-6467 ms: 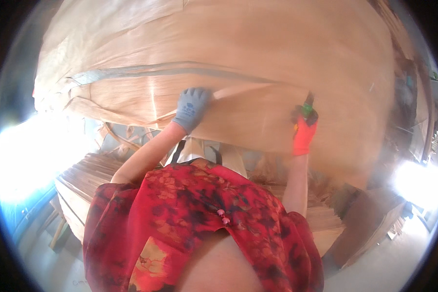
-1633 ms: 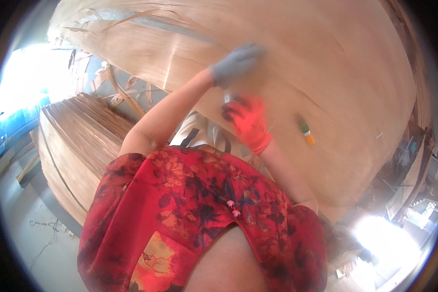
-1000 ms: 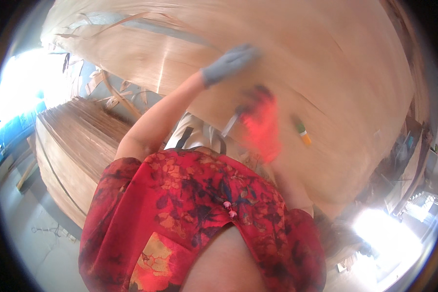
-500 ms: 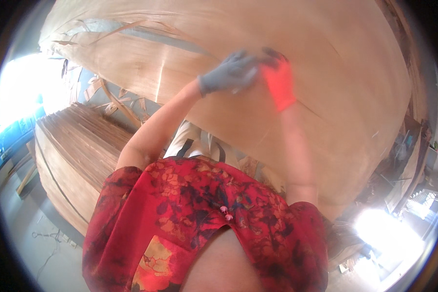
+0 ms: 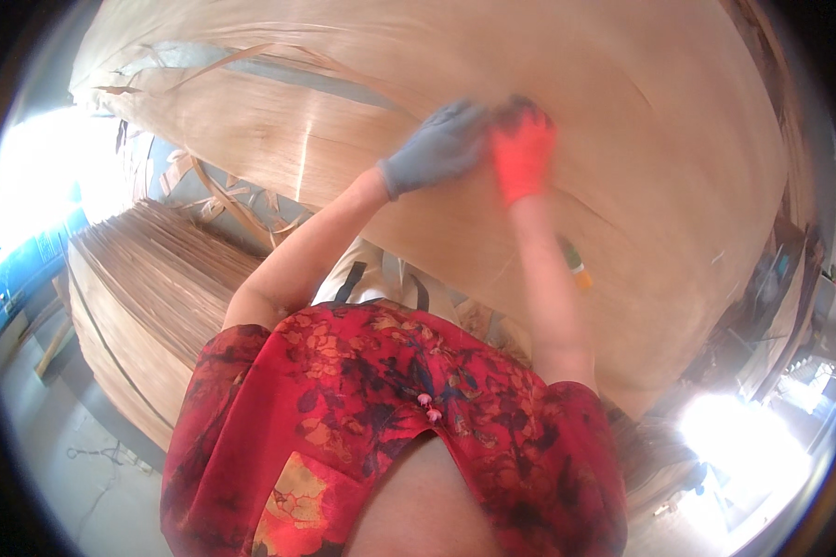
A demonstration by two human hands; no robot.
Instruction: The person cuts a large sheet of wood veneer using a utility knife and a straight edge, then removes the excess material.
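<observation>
A large, pale wood veneer sheet spreads out under both hands. My left hand, in a grey glove, is over its middle with the fingers bent and close together. Right beside it is my right hand, in a red-orange glove with dark fingertips, curled closed. The two hands nearly touch. Blur and the gloves hide what lies between the fingers. By my right forearm a small green, white and yellow item rests on the sheet, partly covered by the arm; its kind is unclear.
A split with a loose veneer strip runs across the sheet's far left. A thick stack of veneer sheets stands at left. Torn scraps lie between stack and sheet. More wood pieces are along the right edge.
My right forearm has swung left, uncovering part of the small coloured item. My right glove has shifted slightly left, close against the left one. My left hand has barely moved.
</observation>
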